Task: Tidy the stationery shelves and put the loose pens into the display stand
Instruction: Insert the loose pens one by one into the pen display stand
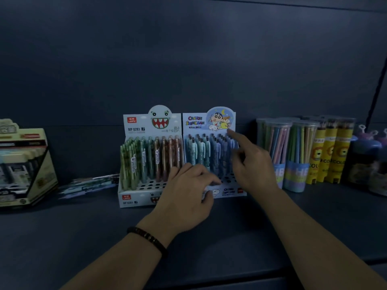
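- On the shelf (62, 237), two stands side by side and touching: green stand (136, 124) on the left, blue stand (196, 126) on the right.
- In both, upright pens (159, 155) in the back rows, bare holes in the front rows.
- Left grip (186, 191): at the blue stand's front edge, fingertips curled onto the holed top, thumb on the front panel, pinching that edge. Dark bead bracelet (146, 237) on the wrist.
- Right grip (253, 168): over the blue stand's right side, forefinger (234, 137) straight and reaching up to the lower right of the backing card. Tip blurred, so contact hard to tell. Other fingers loosely bent, holding nothing.
- Loose pens (90, 183): lying flat in a blurred heap on the shelf, just left of the green stand, well apart from both grips.
- Further left, a tilted cream box (25, 164).
- Right of the blue stand, clear tubs (293, 147) of pencils, then yellow tubes (330, 151).
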